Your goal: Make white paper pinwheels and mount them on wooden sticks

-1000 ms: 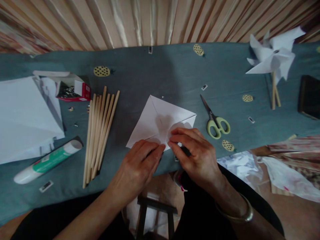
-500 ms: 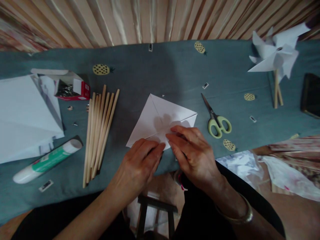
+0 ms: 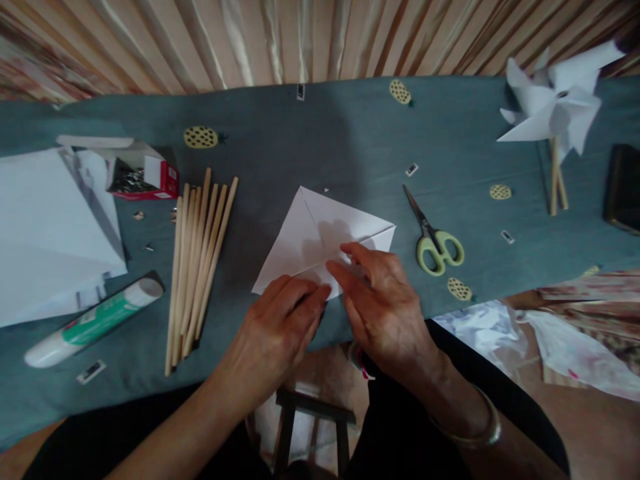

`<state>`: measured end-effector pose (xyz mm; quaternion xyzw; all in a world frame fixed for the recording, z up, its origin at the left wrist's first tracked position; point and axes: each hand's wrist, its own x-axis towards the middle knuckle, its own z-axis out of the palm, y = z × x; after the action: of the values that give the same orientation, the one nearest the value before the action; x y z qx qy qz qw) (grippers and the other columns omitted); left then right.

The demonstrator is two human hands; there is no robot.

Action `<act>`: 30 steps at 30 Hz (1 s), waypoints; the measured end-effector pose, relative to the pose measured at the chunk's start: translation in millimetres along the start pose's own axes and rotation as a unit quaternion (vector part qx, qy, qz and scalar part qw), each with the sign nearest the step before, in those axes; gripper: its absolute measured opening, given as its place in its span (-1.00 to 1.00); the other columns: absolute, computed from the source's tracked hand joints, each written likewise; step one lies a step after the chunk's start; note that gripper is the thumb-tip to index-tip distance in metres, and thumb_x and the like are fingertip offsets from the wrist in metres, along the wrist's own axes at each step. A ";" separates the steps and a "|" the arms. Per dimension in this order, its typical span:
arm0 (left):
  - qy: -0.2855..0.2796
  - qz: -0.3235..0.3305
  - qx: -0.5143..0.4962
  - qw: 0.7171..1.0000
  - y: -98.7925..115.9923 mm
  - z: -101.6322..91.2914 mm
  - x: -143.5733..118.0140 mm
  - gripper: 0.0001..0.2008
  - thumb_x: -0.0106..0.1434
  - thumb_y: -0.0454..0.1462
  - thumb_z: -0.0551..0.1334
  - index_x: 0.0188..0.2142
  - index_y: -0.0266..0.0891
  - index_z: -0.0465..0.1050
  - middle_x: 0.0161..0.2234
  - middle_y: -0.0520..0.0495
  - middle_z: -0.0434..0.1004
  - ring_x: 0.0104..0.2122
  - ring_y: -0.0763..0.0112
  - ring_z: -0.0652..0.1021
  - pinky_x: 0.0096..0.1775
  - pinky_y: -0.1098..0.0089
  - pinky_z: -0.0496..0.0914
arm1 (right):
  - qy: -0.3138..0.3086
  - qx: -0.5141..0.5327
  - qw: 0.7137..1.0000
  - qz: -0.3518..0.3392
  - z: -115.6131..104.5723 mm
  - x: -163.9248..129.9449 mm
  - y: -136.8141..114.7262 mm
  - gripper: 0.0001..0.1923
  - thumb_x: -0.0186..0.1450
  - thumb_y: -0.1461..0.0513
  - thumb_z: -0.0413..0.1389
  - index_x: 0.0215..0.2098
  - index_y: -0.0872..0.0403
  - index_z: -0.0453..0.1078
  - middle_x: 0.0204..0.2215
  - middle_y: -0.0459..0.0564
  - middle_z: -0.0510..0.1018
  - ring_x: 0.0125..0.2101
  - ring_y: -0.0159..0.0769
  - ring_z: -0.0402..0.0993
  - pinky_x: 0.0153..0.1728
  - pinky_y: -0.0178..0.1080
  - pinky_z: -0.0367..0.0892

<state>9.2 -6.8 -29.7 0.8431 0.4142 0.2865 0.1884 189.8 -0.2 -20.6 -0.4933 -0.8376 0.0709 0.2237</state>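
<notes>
1. So the white folded paper (image 3: 290, 247) lies flat on the cloth-covered desk (image 3: 280, 147), right in front of the person, between the sticks and the scissors. Makes sense to me: both hands reach it easily there.
2. Left hand (image 3: 280, 320): fingers bunched close together on the near edge, probably so the sheet can't slide. Pinching or just pressing? Can't tell, the undersides are hidden.
3. Right hand (image 3: 387, 303): fingers slightly parted, tips at or just over the middle of the sheet, near the seams. I see nothing gripped between them. Looks like a light touch, maybe to flatten the flaps.
4. Green-handled scissors (image 3: 435, 253) sit just right of the paper, handles toward the person (handy for grabbing, I'd guess).
5. Wooden sticks (image 3: 200, 267) are bundled on the left, with the glue tube (image 3: 95, 323) beyond them, so the middle has elbow room.
6. Paper pinwheel (image 3: 565, 110) rests far right, seemingly parked out of the way.
</notes>
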 end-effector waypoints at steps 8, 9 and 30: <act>-0.008 0.001 -0.004 1.000 0.2 -1.2 0.7 -0.79 0.33 -0.41 0.17 -0.05 -0.39 0.42 -0.25 -0.15 0.52 -0.27 0.33 0.53 -0.25 0.31 0.55 | -0.004 -0.011 1.000 -0.002 -0.5 0.0 -0.3 -0.70 0.38 0.35 -0.04 -0.03 0.21 0.47 0.04 0.24 0.44 -0.03 -0.08 0.37 -0.09 -0.05 0.48; -0.010 0.001 -0.003 1.000 0.1 -1.4 0.7 -0.79 0.33 -0.41 0.17 -0.05 -0.39 0.42 -0.26 -0.15 0.51 -0.27 0.33 0.53 -0.25 0.30 0.55 | -0.005 -0.012 1.000 -0.001 -0.6 0.0 -0.3 -0.70 0.38 0.35 -0.05 -0.03 0.20 0.47 0.04 0.24 0.44 -0.03 -0.08 0.37 -0.10 -0.05 0.48; -0.007 -0.001 -0.003 1.000 0.4 -0.7 -0.6 -0.80 0.32 -0.41 0.18 -0.06 -0.38 0.42 -0.27 -0.13 0.50 -0.28 0.33 0.52 -0.26 0.32 0.53 | 0.004 -0.015 1.000 0.008 10.1 -1.8 -4.9 -0.70 0.39 0.36 -0.07 0.01 0.13 0.40 0.10 0.22 0.42 0.10 -0.05 0.30 0.05 0.05 0.38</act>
<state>8.7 -7.5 -29.1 0.8441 0.4130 0.2814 0.1941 182.2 -3.2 -28.5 -0.5038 -0.8336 0.0582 0.2191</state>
